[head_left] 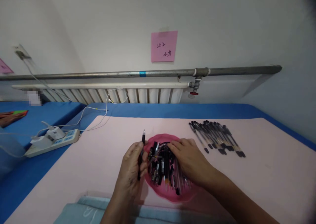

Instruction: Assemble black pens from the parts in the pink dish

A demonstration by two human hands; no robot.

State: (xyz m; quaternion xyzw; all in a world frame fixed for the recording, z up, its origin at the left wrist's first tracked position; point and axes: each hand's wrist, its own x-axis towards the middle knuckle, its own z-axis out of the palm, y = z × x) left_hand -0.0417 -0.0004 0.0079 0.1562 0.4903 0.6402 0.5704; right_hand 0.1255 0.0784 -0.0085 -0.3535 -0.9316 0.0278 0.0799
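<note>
My left hand is closed round a black pen whose tip points up and away from me. It sits at the left edge of a red shallow dish heaped with several loose pen parts. My right hand lies palm down on that heap, fingers curled into the parts; what they pinch is hidden. A row of several finished black pens lies on the pink mat to the right of the dish.
The pink mat covers a blue table. A white power strip with plugs and cables lies at the left. A radiator and pipe run along the wall. A light blue cloth lies at the near edge.
</note>
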